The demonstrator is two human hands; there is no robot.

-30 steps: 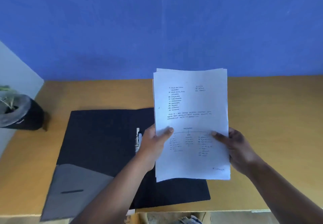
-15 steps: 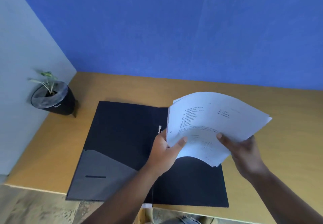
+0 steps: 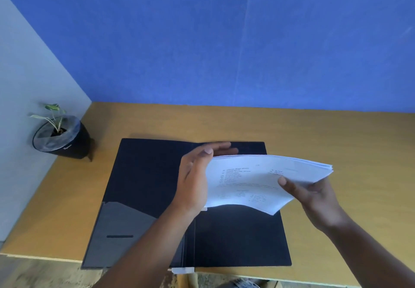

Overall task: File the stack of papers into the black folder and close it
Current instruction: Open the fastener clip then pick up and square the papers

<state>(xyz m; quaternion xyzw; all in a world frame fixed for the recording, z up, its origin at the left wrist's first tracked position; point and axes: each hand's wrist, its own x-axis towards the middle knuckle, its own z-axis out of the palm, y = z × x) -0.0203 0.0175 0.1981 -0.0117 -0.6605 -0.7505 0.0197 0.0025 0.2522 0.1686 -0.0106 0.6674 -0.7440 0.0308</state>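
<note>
The black folder [image 3: 146,175] lies open flat on the wooden desk [image 3: 336,141], with a grey pocket [image 3: 119,224] on its left flap. A stack of white printed papers [image 3: 253,182] hovers low over the folder's right flap, bowed upward. My right hand [image 3: 314,198] grips the stack's right edge, thumb on top. My left hand [image 3: 195,175] rests flat against the stack's left edge near the spine, fingers straight and extended. The spine's clip is hidden behind my left hand.
A small plant in a black pot [image 3: 61,139] stands at the desk's back left corner against a grey wall [image 3: 27,85]. A blue wall [image 3: 224,40] runs behind the desk. The folder's front edge overhangs the desk's near edge [image 3: 45,257].
The papers went from upright to nearly flat and came down over the folder's right flap. My left hand let go of its pinch and now lies open along the left edge.
</note>
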